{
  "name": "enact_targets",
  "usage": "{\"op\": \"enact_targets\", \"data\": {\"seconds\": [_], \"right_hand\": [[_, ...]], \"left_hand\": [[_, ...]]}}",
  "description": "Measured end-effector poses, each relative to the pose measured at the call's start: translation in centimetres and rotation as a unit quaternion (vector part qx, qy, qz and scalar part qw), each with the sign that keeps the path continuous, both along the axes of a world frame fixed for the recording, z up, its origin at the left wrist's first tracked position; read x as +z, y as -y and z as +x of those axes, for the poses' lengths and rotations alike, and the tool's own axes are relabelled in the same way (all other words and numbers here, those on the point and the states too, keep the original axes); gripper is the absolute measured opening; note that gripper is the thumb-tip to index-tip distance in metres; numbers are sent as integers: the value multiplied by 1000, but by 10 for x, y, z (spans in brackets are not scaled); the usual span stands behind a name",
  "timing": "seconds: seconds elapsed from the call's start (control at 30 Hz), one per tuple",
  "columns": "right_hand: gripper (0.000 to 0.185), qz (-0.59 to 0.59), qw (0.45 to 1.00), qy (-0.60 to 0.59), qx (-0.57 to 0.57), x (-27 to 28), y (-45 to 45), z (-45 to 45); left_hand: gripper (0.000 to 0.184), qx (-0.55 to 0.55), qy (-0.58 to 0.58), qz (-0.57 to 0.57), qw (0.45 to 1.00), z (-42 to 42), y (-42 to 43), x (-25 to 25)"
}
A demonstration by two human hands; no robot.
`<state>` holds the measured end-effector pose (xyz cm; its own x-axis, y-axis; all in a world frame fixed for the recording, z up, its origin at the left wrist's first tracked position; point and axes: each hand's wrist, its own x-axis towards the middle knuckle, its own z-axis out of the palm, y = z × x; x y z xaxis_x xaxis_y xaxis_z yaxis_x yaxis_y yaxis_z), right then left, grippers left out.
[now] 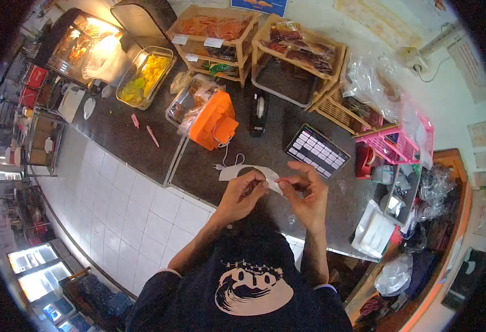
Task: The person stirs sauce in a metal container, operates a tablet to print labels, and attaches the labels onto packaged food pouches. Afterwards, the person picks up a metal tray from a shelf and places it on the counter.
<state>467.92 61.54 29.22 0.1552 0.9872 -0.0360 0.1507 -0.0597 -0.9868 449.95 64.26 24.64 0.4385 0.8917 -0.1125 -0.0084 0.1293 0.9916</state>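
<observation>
Just above the counter's front edge, a curved strip of white paper (233,172) lies across my fingertips. My left hand (242,195) is closed in a pinch on the strip near its middle. My right hand (308,195) pinches the strip's right end between thumb and forefinger, its other fingers raised and bent. Both sets of fingertips are close together. Beyond them stands an orange box-like device (214,123) with a white cable (236,159) trailing onto the counter. To the right, a tablet (318,149) shows a grid of white tiles.
Wooden racks (243,55) of packed food line the wall. A tray of yellow pieces (146,80) sits at the back left, near two pink items (153,136). A black long device (258,113) lies mid-counter. Pink basket (403,145) and white bags (373,229) crowd the right.
</observation>
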Motion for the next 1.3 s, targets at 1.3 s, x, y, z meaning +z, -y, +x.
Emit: {"op": "enact_targets", "data": {"seconds": [1.3], "right_hand": [[52,-33,985,79,146,1,-51,15]], "left_hand": [[28,220,246,-189,925,6,-26,11]]}}
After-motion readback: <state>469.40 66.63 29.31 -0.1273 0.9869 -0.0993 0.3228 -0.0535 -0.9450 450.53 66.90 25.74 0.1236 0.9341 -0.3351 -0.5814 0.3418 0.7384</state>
